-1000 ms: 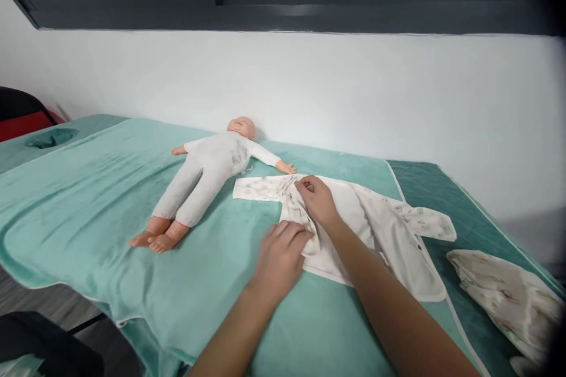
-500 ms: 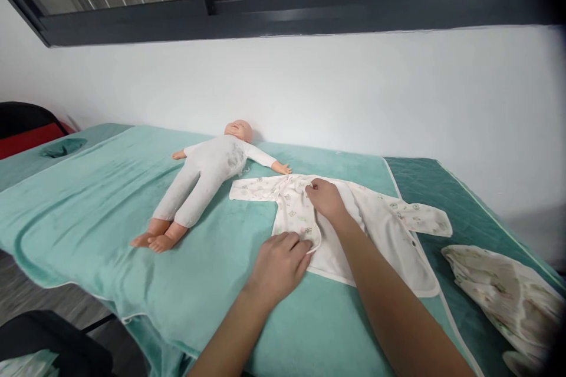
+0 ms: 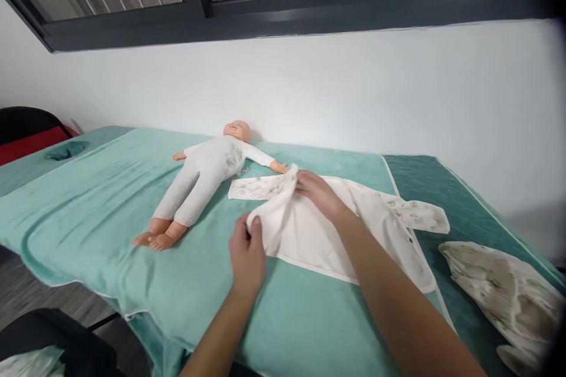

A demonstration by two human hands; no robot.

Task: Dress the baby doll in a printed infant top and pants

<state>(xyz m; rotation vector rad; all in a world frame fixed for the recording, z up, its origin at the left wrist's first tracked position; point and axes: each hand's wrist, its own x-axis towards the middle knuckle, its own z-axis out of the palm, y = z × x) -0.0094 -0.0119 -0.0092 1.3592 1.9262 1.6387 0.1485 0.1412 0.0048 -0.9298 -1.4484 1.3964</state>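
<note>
We record: left hand (image 3: pixel 247 256), pinching the flap (image 3: pixel 275 218) of a white shirt (image 3: pixel 313 238); right hand (image 3: pixel 317 191), farther off, grasping that flap higher up, the shirt spread beneath it; doll (image 3: pixel 207 168), lying beyond the left hand

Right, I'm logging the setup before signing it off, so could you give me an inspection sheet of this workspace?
Surface: green sheet, wrinkled, draping over the near edge.
Things: shirt spread open, one front edge lifted; doll on its back, to the left of it.
Clutter: crumpled patterned cloth at the right.
Hands: left hand pinches the shirt's lifted edge; right hand touches the upper part, fingertips partly hidden.
Cables: nothing seen.
Surroundings: white wall behind, window with bars above; black-and-red item at far left, black item lower left.
</note>
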